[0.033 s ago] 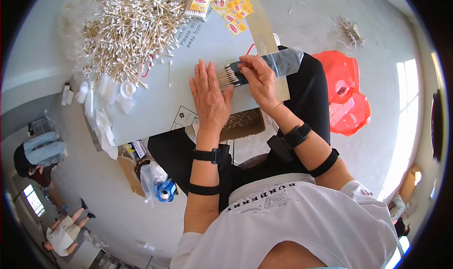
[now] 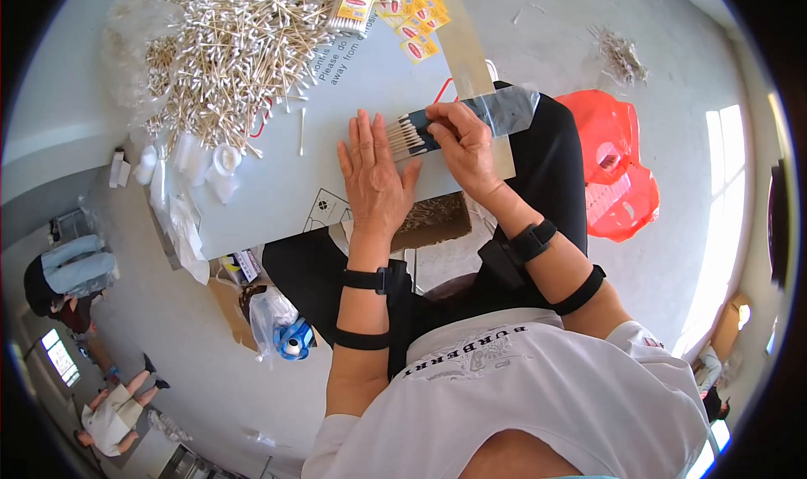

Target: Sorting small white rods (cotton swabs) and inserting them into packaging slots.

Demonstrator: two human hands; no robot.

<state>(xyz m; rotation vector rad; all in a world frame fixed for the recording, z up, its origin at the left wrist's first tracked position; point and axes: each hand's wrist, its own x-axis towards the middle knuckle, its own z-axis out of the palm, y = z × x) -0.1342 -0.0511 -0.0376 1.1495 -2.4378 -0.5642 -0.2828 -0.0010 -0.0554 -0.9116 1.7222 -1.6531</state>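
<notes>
My left hand (image 2: 376, 176) lies flat on the grey table, fingers stretched out. Beside its index finger, a row of cotton swabs (image 2: 407, 137) fans out, white tips pointing right; the hand partly covers their other ends. The tips meet the open end of a clear plastic bag (image 2: 514, 112) with a dark strip inside, which reaches past the table's right edge over my leg. My right hand (image 2: 467, 149) is closed in a pinch on the bag near the tips. One loose swab (image 2: 303, 132) lies to the left of my left hand.
A large heap of cotton swabs (image 2: 227, 58) covers the far left. Filled swab packs (image 2: 353, 10) and yellow labels (image 2: 416, 16) lie at the back. Plastic rolls (image 2: 225, 161) stand left. Under the near edge is a cardboard box (image 2: 437, 221); a red plastic bag (image 2: 609, 168) lies on the floor.
My left hand has shifted very slightly down and right, with its thumb a little farther from the swab row. My right hand keeps almost the same place.
</notes>
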